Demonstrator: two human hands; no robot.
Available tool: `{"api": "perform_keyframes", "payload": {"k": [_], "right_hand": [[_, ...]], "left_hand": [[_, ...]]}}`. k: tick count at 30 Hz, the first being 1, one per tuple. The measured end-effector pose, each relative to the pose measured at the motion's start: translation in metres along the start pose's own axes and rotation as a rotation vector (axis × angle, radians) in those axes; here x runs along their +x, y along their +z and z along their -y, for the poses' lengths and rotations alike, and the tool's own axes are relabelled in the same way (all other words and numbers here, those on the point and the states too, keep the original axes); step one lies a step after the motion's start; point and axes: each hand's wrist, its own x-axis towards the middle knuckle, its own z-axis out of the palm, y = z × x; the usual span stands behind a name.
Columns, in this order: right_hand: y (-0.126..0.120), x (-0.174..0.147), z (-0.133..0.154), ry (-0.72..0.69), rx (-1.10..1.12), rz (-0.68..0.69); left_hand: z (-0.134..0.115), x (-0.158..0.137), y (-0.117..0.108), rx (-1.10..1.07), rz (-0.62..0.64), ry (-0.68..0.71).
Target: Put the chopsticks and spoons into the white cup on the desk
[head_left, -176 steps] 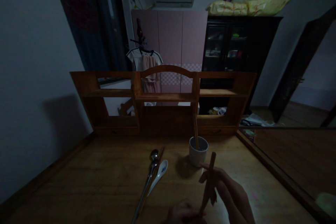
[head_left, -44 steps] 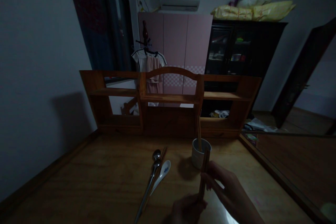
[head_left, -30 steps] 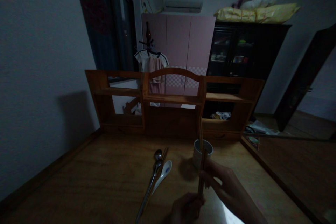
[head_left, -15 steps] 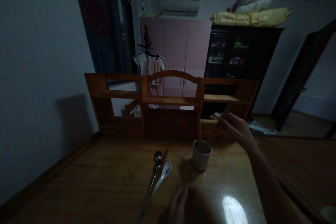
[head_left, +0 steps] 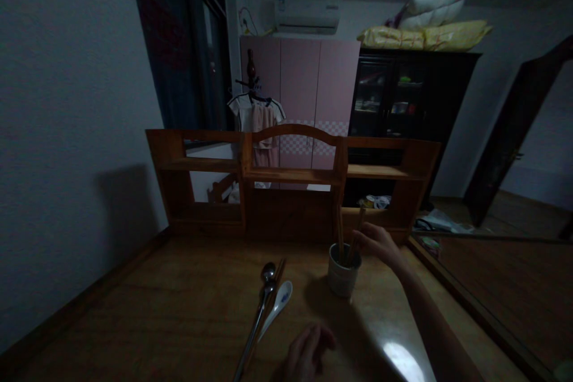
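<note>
Dim light falls over a room where a tall pink wardrobe (head_left: pixel 298 83) and a black wooden cabinet (head_left: pixel 452 101) stand behind a brown wooden open shelf unit (head_left: pixel 290 176), which rises from the back of a glossy yellow-brown wooden tabletop (head_left: pixel 179 298). From the lower right, the right forearm slants up and inward, bringing the right hand (head_left: pixel 378 243) level with the top of a pale, round, tapered cup (head_left: pixel 342 279). Near the bottom edge, the left hand (head_left: pixel 308 349) is held low over the tabletop, fingers loosely curled, its grip released.

Upright in the cup stand slim light-brown wooden chopsticks (head_left: pixel 341 230), leaning against the far rim. Beside them, to the right, are the brown wooden chopsticks (head_left: pixel 358 231) in the right hand's grip: the fingertips pinch them above the rim, and their lower ends are inside the cup.

Left of the cup, well apart from the right hand, lie two shiny long-handled metal spoons (head_left: pixel 268 274), a wooden stick (head_left: pixel 280 271) alongside them, and a white ceramic spoon with a blue mark (head_left: pixel 278 303).
</note>
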Motion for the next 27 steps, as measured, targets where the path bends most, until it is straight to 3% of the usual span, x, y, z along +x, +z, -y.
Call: {"api": "perform_keyframes", "payload": {"k": [6, 16, 23, 27], "right_hand": [[0.006, 0.002, -0.01, 0.016, 0.005, 0.028], [0.01, -0.001, -0.02, 0.052, 0.03, 0.033], [0.011, -0.009, -0.02, 0.05, -0.025, -0.03], [0.009, -0.017, -0.013, 0.058, -0.052, -0.118]], "left_hand": [[0.008, 0.006, -0.004, 0.042, 0.024, 0.012], [0.027, 0.022, -0.017, -0.11, 0.095, -0.033], [0.028, 0.023, -0.013, -0.176, 0.073, -0.083], [0.025, 0.019, -0.012, -0.152, 0.051, -0.036]]}}
